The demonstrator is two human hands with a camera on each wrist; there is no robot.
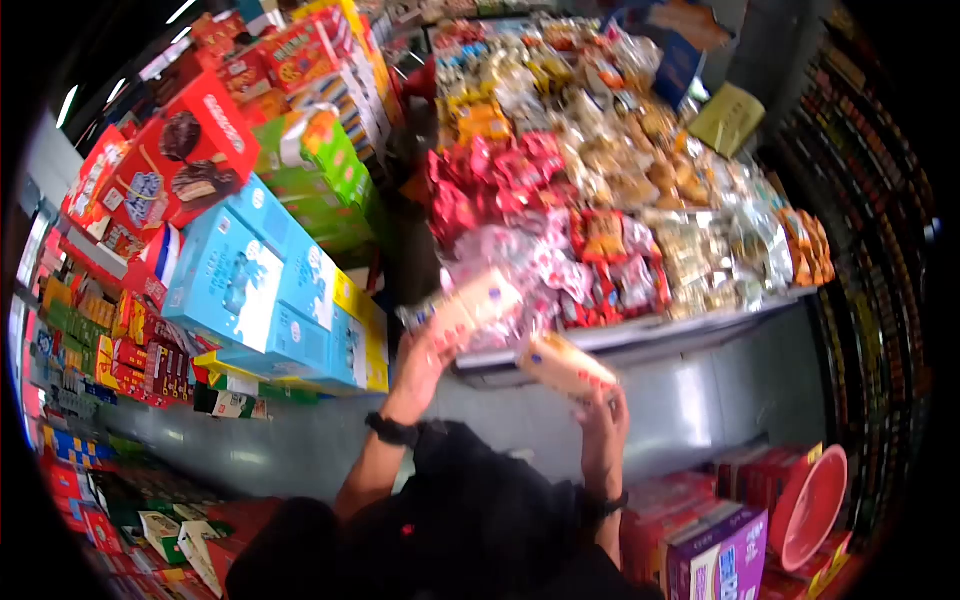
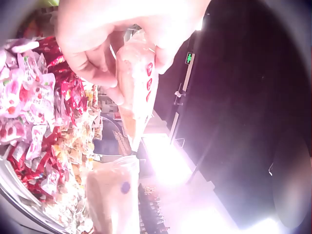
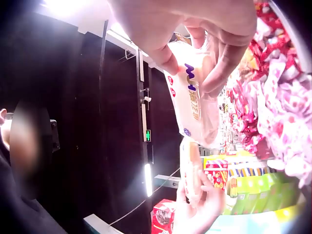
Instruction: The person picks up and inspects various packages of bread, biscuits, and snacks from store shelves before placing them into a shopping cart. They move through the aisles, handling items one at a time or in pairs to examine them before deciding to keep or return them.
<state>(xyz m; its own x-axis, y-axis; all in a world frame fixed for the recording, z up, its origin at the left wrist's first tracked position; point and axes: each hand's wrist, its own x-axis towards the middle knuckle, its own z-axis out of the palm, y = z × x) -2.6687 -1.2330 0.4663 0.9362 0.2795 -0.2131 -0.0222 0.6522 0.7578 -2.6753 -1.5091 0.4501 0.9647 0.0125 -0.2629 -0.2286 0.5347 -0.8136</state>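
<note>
My left hand grips a cream-coloured packet of wrapped food by its near end, above the front edge of the candy display. Red round marks run along that packet's side in the left wrist view. A similar packet is pinched at one end by my right hand, to the right of the first. In the right wrist view, this second packet has clear wrapping and blue lettering, with thumb and fingers around its top. Both packets are held up in front of me, their far ends tilted toward each other.
A wide display ahead is heaped with pink, red and clear-wrapped sweets. Blue cartons and red boxes are stacked at the left. A purple box and a red basin stand behind at the lower right.
</note>
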